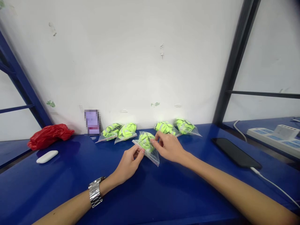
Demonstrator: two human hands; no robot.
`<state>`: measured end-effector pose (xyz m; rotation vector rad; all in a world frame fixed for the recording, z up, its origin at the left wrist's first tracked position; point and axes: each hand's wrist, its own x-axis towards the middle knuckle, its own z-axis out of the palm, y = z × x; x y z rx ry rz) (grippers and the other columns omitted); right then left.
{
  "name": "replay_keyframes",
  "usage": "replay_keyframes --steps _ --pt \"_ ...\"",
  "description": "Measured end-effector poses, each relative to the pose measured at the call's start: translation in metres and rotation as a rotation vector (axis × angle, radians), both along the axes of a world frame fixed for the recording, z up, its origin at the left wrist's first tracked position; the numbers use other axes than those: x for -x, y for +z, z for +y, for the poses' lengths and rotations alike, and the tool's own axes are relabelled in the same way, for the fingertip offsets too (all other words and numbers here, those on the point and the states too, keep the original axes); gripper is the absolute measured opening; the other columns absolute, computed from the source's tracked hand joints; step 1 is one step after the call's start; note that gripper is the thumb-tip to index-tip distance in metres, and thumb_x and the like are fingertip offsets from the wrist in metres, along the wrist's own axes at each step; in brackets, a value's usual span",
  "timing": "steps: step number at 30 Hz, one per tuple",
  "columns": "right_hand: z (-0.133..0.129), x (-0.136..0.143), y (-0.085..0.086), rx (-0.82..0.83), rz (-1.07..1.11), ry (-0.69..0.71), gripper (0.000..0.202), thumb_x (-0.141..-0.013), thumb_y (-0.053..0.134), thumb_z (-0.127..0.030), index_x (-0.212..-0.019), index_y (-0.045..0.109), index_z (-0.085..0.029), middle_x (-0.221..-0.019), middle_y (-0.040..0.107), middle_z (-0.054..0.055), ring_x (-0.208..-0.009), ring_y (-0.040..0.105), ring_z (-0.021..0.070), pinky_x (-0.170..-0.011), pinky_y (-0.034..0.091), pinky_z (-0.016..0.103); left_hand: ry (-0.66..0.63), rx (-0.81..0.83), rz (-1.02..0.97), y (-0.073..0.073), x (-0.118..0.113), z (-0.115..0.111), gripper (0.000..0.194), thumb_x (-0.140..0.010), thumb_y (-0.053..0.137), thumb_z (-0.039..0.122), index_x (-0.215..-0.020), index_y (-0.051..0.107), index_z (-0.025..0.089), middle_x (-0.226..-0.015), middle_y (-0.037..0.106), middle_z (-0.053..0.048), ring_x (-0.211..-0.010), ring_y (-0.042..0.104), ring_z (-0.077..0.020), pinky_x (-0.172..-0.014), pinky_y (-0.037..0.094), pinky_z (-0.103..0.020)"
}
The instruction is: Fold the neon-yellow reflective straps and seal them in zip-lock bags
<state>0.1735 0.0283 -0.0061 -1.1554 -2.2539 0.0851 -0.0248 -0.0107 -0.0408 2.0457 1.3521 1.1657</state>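
Note:
A clear zip-lock bag [152, 155] with a folded neon yellow-green reflective strap [145, 141] inside lies tilted on the blue table, its sealing edge toward me. My left hand [130, 162], wearing a metal-band watch [95, 192], pinches that edge near its left end between thumb and fingers. At the bag's upper right side, my right hand [170, 145] has its thumb and bent fingers closed on the plastic; the exact contact is partly hidden. Similar filled bags lie behind: two at left, the nearer one a filled bag [127, 131], and two at right, the outer one another filled bag [186, 126].
A red plastic bag [50, 136] and a white case [47, 157] lie at left. A blurred-out purple object [92, 122] leans against the wall. On the right are a black phone [235, 152] with a white cable [274, 184] and a power strip [275, 139].

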Motion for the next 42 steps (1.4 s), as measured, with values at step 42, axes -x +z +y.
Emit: replay_keyframes --steps 42 --pt "-0.019 0.005 -0.010 -0.175 -0.439 0.268 0.020 -0.097 0.033 -0.021 -0.098 0.052 -0.014 -0.088 0.061 0.010 -0.064 0.056 0.0188 -0.056 0.034 0.030 -0.264 -0.036 0.147 -0.005 0.001 0.001 0.029 -0.099 0.031 0.031 -0.087 0.053 0.017 -0.083 0.061 -0.003 -0.075 0.056 -0.0138 -0.074 0.045 -0.026"
